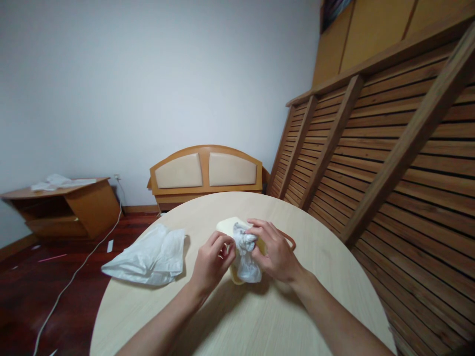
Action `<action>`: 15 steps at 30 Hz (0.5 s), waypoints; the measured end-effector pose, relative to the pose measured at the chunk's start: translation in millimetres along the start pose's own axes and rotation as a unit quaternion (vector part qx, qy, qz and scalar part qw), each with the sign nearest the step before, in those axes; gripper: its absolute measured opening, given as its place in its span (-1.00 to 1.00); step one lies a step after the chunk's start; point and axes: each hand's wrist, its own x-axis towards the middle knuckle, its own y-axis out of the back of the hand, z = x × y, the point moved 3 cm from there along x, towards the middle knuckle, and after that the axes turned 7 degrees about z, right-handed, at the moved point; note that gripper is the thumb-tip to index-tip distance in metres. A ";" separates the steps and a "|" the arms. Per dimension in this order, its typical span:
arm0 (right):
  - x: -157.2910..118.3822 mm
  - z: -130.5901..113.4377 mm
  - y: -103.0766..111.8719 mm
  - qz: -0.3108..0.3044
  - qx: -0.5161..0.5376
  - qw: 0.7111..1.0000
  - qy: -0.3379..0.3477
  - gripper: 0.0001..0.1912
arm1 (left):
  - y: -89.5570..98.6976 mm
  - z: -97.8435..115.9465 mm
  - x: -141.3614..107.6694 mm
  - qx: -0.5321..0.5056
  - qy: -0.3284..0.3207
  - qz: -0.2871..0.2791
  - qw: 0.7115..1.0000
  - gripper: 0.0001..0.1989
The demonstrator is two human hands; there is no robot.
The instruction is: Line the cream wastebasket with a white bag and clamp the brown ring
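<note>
A crumpled white and grey cloth-like bundle (246,254) lies over a pale yellow container (227,226) on the round table (319,296). From the right, my right hand (272,249) grips the upper part of the bundle between thumb and fingers. My left hand (215,257) is at the bundle's left side, its fingers curled with thumb and index finger together; what they pinch, if anything, is too small to make out. Behind my right hand a brown curved handle or strap (288,239) shows, its other end hidden.
A white plastic bag (152,257) lies at the table's left edge. Beyond the table stands a headboard (206,170). Wooden slatted panels (371,148) lean along the right. A low cabinet (89,207) is at the left, with a cable (74,277) on the floor.
</note>
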 end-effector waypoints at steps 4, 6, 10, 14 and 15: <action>2.4 -3.7 1.8 0.023 -0.014 0.999 0.017 -0.58 | 5.5 3.5 2.9 -0.019 0.026 0.022 0.999 -0.96; 3.1 -4.1 1.8 0.044 -0.018 0.999 0.018 -0.69 | 7.4 6.3 4.1 -0.022 0.028 0.028 0.999 -0.95; 1.6 -1.0 -1.3 0.056 -0.039 0.997 0.021 -0.82 | 9.2 11.4 5.1 -0.022 0.024 0.036 0.999 -0.94; -2.1 2.8 -1.4 0.071 -0.089 0.993 0.045 -0.84 | 9.1 15.6 4.8 -0.022 0.019 0.036 0.999 -0.93; -2.7 3.1 -0.4 0.081 -0.099 0.990 0.052 -0.83 | 8.9 16.5 4.8 -0.021 0.018 0.034 0.999 -0.93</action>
